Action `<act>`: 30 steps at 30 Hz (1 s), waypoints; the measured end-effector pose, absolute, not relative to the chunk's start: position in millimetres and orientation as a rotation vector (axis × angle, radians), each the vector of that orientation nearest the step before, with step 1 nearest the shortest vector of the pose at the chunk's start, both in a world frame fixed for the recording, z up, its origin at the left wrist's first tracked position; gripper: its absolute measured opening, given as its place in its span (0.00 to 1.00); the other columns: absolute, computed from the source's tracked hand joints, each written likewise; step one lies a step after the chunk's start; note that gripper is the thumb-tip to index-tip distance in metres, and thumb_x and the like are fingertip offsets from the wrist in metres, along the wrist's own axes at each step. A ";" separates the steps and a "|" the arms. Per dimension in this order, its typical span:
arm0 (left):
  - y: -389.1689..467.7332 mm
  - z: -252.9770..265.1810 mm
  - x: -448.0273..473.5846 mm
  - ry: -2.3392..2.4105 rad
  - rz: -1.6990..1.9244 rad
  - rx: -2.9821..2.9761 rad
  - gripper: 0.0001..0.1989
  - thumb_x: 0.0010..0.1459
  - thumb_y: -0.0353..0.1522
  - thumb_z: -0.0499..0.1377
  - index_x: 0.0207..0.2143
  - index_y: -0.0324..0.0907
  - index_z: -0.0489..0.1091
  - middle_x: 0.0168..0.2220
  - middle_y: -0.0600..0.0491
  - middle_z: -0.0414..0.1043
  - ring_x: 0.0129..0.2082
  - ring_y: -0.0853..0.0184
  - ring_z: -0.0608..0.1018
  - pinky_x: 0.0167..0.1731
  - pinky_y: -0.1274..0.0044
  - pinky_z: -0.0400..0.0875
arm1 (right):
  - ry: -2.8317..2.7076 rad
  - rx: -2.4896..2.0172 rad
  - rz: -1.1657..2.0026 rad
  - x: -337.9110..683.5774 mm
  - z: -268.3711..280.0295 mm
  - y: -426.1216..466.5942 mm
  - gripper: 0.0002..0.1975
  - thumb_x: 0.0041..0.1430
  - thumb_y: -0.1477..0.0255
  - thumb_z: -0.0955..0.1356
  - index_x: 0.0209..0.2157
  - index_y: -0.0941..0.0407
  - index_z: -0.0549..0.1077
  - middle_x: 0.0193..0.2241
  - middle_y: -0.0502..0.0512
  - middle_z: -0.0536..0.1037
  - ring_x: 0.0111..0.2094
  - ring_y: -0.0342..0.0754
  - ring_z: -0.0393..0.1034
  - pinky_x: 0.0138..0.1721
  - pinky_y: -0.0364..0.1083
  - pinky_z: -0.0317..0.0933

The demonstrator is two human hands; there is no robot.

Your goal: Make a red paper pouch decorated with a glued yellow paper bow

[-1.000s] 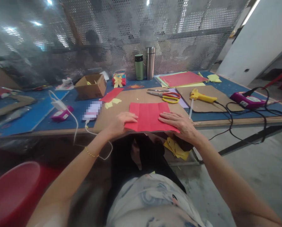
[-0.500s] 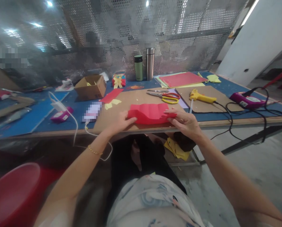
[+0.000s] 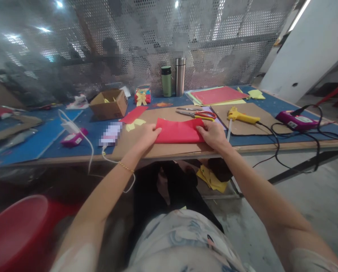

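A folded sheet of red paper [image 3: 180, 132] stands out in the head view over the brown cardboard [image 3: 135, 145] at the table's front. My left hand [image 3: 149, 136] pinches its left end, thumb on the near face. At the right end, my right hand [image 3: 213, 134] grips it the same way, with the fingers mostly hidden behind. The paper's upper edge dips in the middle and its lower edge runs straight. Just behind it lie scissors and pliers with red and yellow handles [image 3: 205, 114], partly covered by the paper. Scraps of red paper [image 3: 135, 114] and yellow paper [image 3: 135, 124] rest to the left.
A yellow glue gun [image 3: 244, 115] lies on cardboard at right, its cord running to a purple box [image 3: 297, 120]. Farther back stand a cardboard box [image 3: 109, 105], a green bottle [image 3: 166, 82] and a steel flask [image 3: 180, 77]. A phone [image 3: 110, 134] with a white cable lies left.
Both hands have tightened on the red paper's ends and shifted slightly up. The paper, creased and lying open before, is now folded over with a smooth face toward me.
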State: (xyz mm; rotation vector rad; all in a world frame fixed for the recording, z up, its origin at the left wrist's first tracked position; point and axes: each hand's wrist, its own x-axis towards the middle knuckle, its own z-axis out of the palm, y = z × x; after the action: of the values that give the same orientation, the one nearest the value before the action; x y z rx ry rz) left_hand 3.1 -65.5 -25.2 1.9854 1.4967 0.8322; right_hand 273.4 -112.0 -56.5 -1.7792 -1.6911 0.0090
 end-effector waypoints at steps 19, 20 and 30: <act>-78.1 -29.0 17.5 1.750 0.563 2.378 0.18 0.69 0.31 0.52 0.53 0.44 0.79 0.54 0.46 0.81 0.55 0.52 0.81 0.59 0.62 0.70 | -1.912 -2.082 -0.170 252.4 -42.1 -126.7 0.15 0.71 0.67 0.62 0.47 0.53 0.79 0.44 0.65 0.83 0.47 0.60 0.77 0.42 0.50 0.63; -78.4 -28.8 17.7 1.752 0.558 2.381 0.18 0.69 0.31 0.52 0.51 0.44 0.80 0.53 0.46 0.82 0.54 0.53 0.81 0.58 0.63 0.70 | -1.919 -2.090 -0.174 252.3 -41.3 -126.7 0.15 0.70 0.67 0.62 0.46 0.53 0.80 0.44 0.64 0.83 0.47 0.59 0.77 0.41 0.50 0.62; -83.7 -30.1 17.3 1.956 0.504 2.279 0.33 0.67 0.38 0.60 0.69 0.32 0.59 0.59 0.30 0.75 0.58 0.43 0.78 0.58 0.58 0.68 | -1.930 -2.121 -0.179 251.5 -40.9 -126.0 0.15 0.71 0.68 0.62 0.47 0.54 0.80 0.43 0.63 0.84 0.45 0.58 0.77 0.38 0.49 0.59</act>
State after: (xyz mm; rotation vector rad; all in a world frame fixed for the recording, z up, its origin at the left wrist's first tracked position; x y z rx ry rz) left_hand 17.3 -83.7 -30.1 2.2787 1.9562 0.5035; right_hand 251.5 -126.0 -40.9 -2.1211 -1.9299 -0.1786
